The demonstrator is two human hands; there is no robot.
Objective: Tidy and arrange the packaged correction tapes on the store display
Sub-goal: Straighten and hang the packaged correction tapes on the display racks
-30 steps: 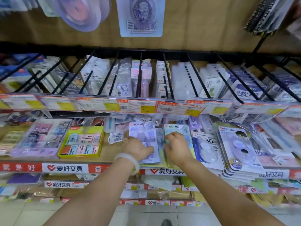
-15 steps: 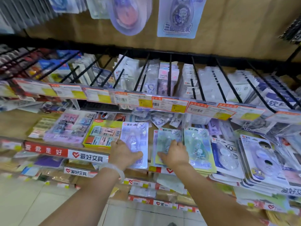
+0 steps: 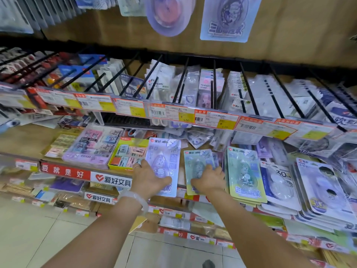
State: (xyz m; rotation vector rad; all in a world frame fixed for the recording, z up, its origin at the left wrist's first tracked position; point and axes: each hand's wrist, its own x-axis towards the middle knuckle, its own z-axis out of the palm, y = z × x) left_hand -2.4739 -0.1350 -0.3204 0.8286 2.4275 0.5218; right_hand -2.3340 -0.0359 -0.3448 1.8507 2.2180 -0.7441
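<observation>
Packaged correction tapes lie in stacks on the sloping wooden shelf (image 3: pixel 25 138). My left hand (image 3: pixel 149 177) rests on a pale purple pack (image 3: pixel 164 157), thumb across its lower part and fingers at its left edge. My right hand (image 3: pixel 208 179) lies with spread fingers on a green pack (image 3: pixel 197 161) just to the right. A gap of bare shelf shows between the two packs. Another green pack (image 3: pixel 244 175) sits to the right of my right hand, on top of a stack.
Left of the purple pack stand a yellow box of erasers (image 3: pixel 127 153) and a purple eraser box (image 3: pixel 92 146). White and purple tape packs (image 3: pixel 326 186) pile up at the right. Black hooks with hanging packs and price tags (image 3: pixel 173 115) overhang the shelf.
The purple pack has slid left with my left hand, opening a gap beside the green pack. The view has swung left and up.
</observation>
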